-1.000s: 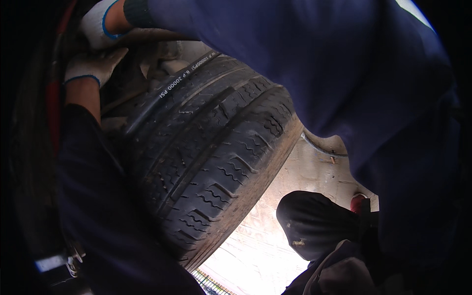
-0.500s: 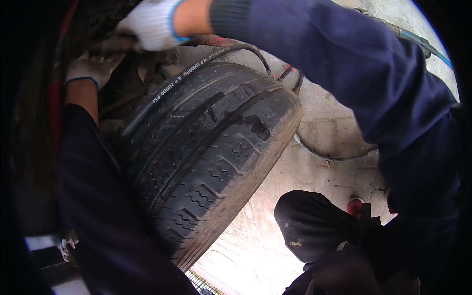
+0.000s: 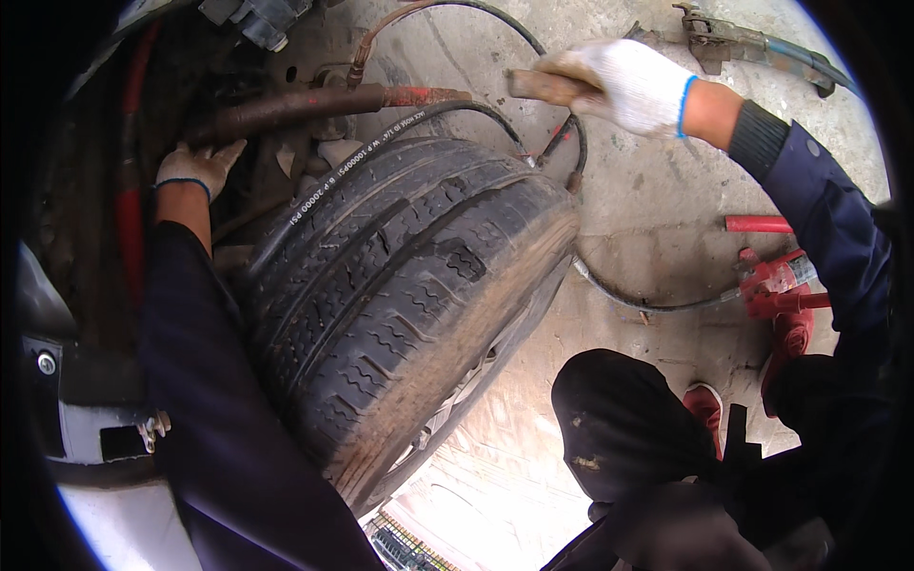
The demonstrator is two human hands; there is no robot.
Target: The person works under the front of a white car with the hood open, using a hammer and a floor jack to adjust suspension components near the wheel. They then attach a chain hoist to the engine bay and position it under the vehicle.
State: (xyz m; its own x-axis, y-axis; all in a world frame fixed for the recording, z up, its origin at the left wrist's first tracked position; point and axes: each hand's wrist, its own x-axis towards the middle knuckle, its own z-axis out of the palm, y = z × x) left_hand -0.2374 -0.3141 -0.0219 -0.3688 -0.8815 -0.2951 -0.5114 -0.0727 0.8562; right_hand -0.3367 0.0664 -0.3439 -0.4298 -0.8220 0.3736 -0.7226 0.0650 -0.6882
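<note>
My right hand [image 3: 619, 88], in a white knit glove, is raised over the concrete beyond the tyre. It is closed around a short, brown, worn-looking block [image 3: 545, 88]; whether this is wood or rusty metal I cannot tell. My left hand [image 3: 198, 169], also gloved, reaches in beside the vehicle's underside with fingers apart. Its fingertips lie at the lower side of a brown hydraulic cylinder [image 3: 295, 109], seemingly touching it. The cylinder lies roughly level, with a red-painted end toward the right. Below it stands a large black tyre [image 3: 409, 276], its tread facing me.
A black hose [image 3: 381, 133] with white print curves over the tyre. Another hose [image 3: 447, 5] runs from the cylinder's fitting. A red metal jack or pump [image 3: 766, 285] stands at the right near my red shoes [image 3: 790, 338]. A metal fitting with a pipe [image 3: 724, 43] lies at the upper right.
My right hand has swung right, away from the cylinder, with the brown block in it. My left hand stays near the cylinder. The view has shifted, bringing the red jack or pump into sight.
</note>
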